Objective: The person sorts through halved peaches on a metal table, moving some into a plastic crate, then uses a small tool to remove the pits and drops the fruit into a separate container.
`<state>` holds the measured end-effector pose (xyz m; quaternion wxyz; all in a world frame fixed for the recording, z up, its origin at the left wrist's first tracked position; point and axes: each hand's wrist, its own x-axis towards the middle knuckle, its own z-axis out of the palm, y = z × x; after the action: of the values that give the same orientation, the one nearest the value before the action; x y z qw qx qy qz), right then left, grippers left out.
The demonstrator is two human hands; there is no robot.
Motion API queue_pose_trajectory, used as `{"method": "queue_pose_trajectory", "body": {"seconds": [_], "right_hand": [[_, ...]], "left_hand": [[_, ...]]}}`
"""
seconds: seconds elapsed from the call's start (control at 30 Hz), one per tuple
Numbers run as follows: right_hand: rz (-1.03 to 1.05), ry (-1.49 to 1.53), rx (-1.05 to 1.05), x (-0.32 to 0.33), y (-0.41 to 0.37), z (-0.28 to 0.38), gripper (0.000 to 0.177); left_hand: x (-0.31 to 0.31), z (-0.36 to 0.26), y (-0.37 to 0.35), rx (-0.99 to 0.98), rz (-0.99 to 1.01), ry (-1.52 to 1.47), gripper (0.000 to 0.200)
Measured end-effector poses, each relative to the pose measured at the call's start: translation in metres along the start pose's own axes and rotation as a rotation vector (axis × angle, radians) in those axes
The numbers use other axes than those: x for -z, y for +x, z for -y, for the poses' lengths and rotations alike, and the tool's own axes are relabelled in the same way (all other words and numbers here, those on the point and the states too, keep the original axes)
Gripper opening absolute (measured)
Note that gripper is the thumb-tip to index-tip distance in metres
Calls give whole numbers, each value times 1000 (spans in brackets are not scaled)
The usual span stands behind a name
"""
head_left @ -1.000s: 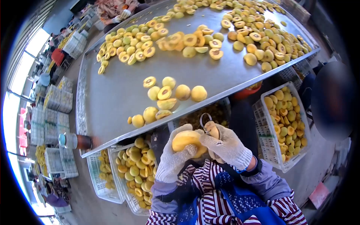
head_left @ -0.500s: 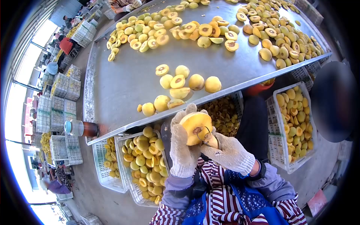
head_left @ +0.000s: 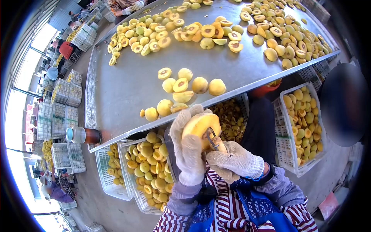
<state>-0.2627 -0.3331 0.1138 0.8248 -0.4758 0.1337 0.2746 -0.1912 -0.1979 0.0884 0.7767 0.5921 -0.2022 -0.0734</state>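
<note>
In my gloved left hand (head_left: pixel 190 149) is a yellow peach half (head_left: pixel 196 127), its cut face turned toward the right. My gloved right hand (head_left: pixel 237 161) is closed round the short wooden handle of a pitting tool (head_left: pixel 218 145). The tool's curved metal loop lies against the middle of the cut face, where the stone sits. Both hands are just in front of the near edge of a metal table (head_left: pixel 127 92). Close beyond them on the tabletop lies a small group of peach halves (head_left: pixel 181 85).
Larger heaps of peach halves (head_left: pixel 148 34) cover the table's far side and right. Crates of peaches (head_left: pixel 148 170) stand below at left, with another crate (head_left: pixel 279 127) at right. A crate of dark scraps (head_left: pixel 230 116) sits under the edge. A jar (head_left: pixel 83 135) stands at the left corner.
The tool's loop has turned against the peach half, and my right hand has rolled with it, moving slightly down. My left hand has tilted the fruit a little.
</note>
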Motion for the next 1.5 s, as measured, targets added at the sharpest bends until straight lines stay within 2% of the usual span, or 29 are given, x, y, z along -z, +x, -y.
{"method": "queue_pose_trajectory", "body": {"seconds": [0.03,0.07,0.13,0.37,0.43,0.57,0.67,0.7,0.8,0.83,0.93,0.97,1.0,1.07,1.1,1.13,1.2,1.27,1.3,1.33,1.37,1.4,1.43,1.5], "right_hand": [[-7,-53,-61,0,0,3,29],[-13,-107,-122,-1,0,5,30],[-109,-200,-11,-7,4,-1,32],[-284,-385,100,-13,9,-8,36],[-294,-399,135,-11,13,-14,36],[-184,-116,26,-16,8,-3,31],[-118,-78,87,-15,10,-8,28],[-59,-60,33,-10,9,-5,28],[-22,39,108,-3,12,-15,27],[-1,187,37,-5,8,-15,27],[-29,-168,-193,-9,10,6,28],[-48,-226,-168,-14,14,0,28],[-73,-187,-94,-18,16,-9,25],[-125,-99,-96,-14,12,-9,19],[-191,-99,-80,-7,12,-13,17],[-255,-99,-65,-1,14,-19,16],[-307,-128,-32,8,15,-23,18],[-323,-123,-35,11,20,-29,21],[-290,-142,-42,12,22,-32,21],[-263,-159,-47,11,26,-32,21],[-246,-168,-80,6,31,-35,22],[-232,-173,-103,1,36,-37,22],[-217,-178,-122,-5,41,-36,23],[-197,-183,-187,-17,50,-30,23]], "left_hand": [[-12,-7,-3,163,-80,-371,62],[-12,-9,-2,193,-98,-409,63],[-11,-11,-3,258,-133,-484,65],[-8,-3,-5,147,-119,-396,64],[-7,7,-10,36,-121,-269,62],[-18,5,-9,-161,-183,-2,65],[-10,-5,-4,-181,-62,143,61],[-5,0,-2,-227,-37,199,59],[-1,6,-3,-269,-21,223,57],[12,-1,1,-188,47,218,52],[17,3,3,283,-34,-390,56],[16,3,2,403,-122,-410,61],[23,13,2,440,-145,-401,69],[49,43,-5,360,-159,-339,67],[58,32,-7,432,-202,-508,65],[78,43,-14,408,-231,-498,61],[120,48,-34,364,-347,-348,59],[169,39,-48,476,-501,-106,52],[204,39,-61,447,-576,-283,50],[243,48,-73,352,-726,-275,57],[291,26,-77,-4,-810,-589,68],[315,21,-86,10,-962,-603,74],[315,13,-87,30,-1184,-475,70],[330,19,-95,202,-1057,-388,65]]}}
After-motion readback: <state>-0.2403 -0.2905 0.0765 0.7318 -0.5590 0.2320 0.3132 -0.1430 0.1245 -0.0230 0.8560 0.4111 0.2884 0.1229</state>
